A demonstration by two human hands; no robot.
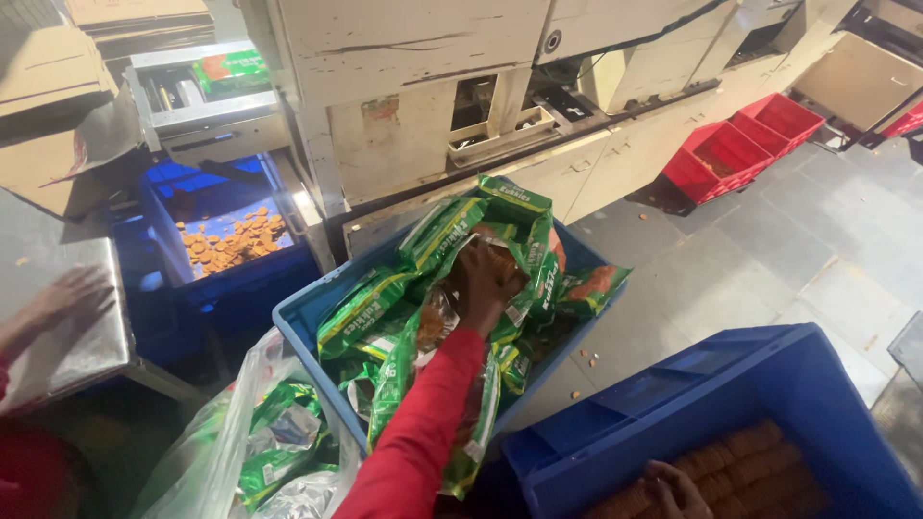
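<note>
- Light blue crate [306, 317], centre: full of green snack packets [442, 231]. Right hand [486, 279], red sleeve, is down among them, fingers clenched around the packets.
- Dark blue crate [769, 384], bottom right: rows of brown biscuits [740, 461]. A hand [673, 485] rests at its near edge, whose it is unclear, grip unreadable.
- Blue bin [240, 279] under the machine: loose orange biscuits [231, 240].
- Clear plastic bag [240, 442], bottom left: more green wrappers.
- Left hand [67, 298] lies flat and open on a steel table [67, 356], blurred.
- Grey tiled floor [798, 240], crumbs near the crate; worn cream machine [413, 86]; red crates [740, 144] far right.
</note>
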